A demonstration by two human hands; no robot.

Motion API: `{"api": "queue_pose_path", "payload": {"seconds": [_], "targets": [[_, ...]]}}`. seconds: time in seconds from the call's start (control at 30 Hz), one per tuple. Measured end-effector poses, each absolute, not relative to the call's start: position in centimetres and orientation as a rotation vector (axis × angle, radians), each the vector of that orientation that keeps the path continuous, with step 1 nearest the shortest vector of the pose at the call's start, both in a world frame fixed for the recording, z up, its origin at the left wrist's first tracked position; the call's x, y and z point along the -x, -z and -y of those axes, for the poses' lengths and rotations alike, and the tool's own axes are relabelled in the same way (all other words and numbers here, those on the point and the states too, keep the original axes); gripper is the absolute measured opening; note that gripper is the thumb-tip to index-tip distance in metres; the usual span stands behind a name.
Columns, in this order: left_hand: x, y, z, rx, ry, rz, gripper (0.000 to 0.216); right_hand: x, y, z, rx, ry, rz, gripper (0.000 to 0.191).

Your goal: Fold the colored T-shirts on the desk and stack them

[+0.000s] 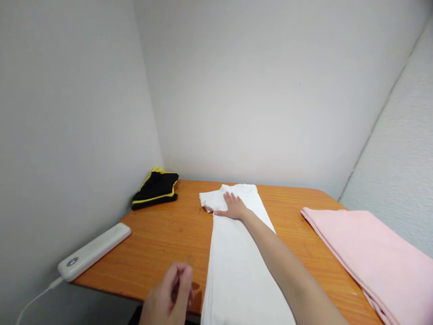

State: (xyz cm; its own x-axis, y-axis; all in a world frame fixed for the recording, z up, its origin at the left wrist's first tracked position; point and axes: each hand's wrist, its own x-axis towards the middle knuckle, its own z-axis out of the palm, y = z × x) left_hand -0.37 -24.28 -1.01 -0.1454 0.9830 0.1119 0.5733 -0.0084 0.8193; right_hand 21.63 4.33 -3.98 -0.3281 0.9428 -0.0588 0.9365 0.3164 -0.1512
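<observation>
A white short-sleeved shirt [241, 266] lies folded lengthwise on the wooden table, its lower part running out at the bottom of the view. One sleeve [209, 199] sticks out to the left near the far end. My right hand [233, 206] rests flat on the shirt beside that sleeve, fingers spread, with the forearm crossing over the cloth. My left hand [167, 295] hovers near the table's front edge, left of the shirt and apart from it. Its fingers are curled in towards the thumb, and nothing shows in them.
On the orange-brown table [169, 230], a folded black and yellow garment [157, 187] sits at the far left corner. Folded pink cloth [368, 248] lies at the right. A white lamp-like bar [94, 250] with a cable lies along the left edge. Walls [230, 99] border the table.
</observation>
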Motion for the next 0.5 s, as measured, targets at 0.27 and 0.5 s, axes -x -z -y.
{"api": "queue_pose_path", "payload": {"seconds": [0.27, 0.5], "targets": [[-0.4, -3.7, 3.7, -1.958, -0.785, -2.157, 0.032, -21.8, 4.0, -4.1, 1.776, -0.216, 2.507, 0.120], [-1.0, -1.2, -6.1, -1.979, -0.513, -2.279, 0.031, -21.9, 4.3, -4.1, 1.727, -0.212, 2.486, 0.119]]}}
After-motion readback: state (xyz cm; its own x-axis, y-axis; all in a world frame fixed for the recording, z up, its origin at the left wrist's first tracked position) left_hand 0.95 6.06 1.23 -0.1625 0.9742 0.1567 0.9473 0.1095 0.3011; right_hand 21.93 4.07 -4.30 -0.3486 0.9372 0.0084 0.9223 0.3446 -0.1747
